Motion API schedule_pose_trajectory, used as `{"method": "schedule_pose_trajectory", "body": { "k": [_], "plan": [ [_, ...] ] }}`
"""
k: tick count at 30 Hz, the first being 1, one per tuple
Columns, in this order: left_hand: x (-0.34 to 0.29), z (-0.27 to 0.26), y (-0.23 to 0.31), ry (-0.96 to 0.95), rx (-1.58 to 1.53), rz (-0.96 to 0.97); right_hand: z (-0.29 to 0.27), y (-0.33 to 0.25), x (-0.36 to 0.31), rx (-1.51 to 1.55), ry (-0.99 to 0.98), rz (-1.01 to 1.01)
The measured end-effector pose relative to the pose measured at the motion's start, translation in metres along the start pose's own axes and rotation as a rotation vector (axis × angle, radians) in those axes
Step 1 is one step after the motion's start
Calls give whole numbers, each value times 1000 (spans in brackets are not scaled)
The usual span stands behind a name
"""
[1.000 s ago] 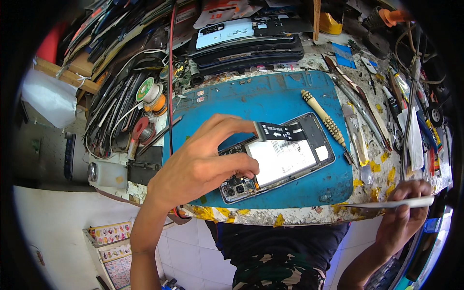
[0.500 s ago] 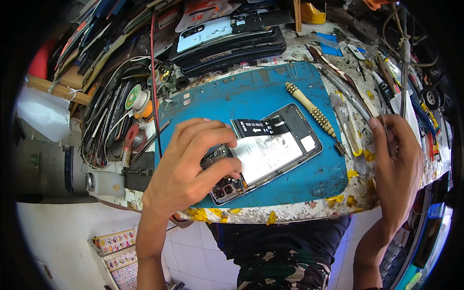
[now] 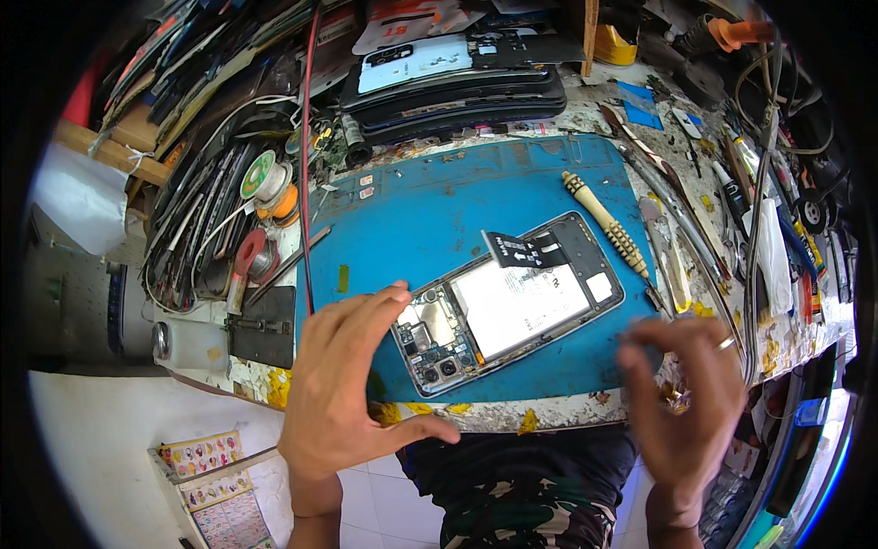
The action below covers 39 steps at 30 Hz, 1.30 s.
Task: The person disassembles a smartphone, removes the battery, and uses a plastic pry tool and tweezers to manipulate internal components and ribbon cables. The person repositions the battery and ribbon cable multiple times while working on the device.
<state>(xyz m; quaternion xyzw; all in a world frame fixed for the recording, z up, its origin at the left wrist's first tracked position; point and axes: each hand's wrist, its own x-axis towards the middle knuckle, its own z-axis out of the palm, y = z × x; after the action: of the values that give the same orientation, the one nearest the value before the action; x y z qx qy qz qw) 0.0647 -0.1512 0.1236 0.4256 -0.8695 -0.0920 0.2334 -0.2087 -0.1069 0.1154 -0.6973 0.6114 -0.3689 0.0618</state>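
Blue mat (image 3: 412,220), hands (image 3: 334,389) well apart

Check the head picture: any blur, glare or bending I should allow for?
Head view: the right hand looks motion-blurred, the left hand sharper; head view: the white battery is bright, partly washed out; head view: the bench's near edge bows, and the corners go black.

Flex (image 3: 523,251): white capital lettering, small white marks, a white arrow pointing left
Battery (image 3: 521,309): fine dark print on white, mostly too small to read
Packet (image 3: 404,33): large orange letters
Spool (image 3: 260,175): round green-and-white label, print illegible
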Motion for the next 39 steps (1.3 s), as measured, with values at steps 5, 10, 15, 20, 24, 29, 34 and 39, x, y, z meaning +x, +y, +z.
{"method": "schedule_pose_trajectory", "body": {
  "k": [5, 10, 15, 20, 24, 29, 34, 39],
  "plan": [
    [-18, 16, 0, 100, -23, -101, 16, -23, -16, -49, -134, -40],
    [-29, 29, 23, 303, -344, -236, 16, -31, -18, 0, -213, -25],
    [-31, 51, 57, 458, -520, -283, 14, -25, -15, 318, -283, -16],
    [-41, 57, 85, 392, -1078, -463, 19, -33, -16, 729, -189, 261],
    [-47, 55, 101, 335, -1177, -390, 18, -38, -12, 739, -162, 384],
    [-43, 68, 111, 287, -1210, -369, 7, -24, 5, 416, -241, 248],
    [-40, 77, 104, 223, -1199, -328, 6, -7, 22, 329, -319, 180],
    [-36, 62, 98, 139, -1216, -387, 17, 2, 22, 466, -290, 127]
  ]
}}
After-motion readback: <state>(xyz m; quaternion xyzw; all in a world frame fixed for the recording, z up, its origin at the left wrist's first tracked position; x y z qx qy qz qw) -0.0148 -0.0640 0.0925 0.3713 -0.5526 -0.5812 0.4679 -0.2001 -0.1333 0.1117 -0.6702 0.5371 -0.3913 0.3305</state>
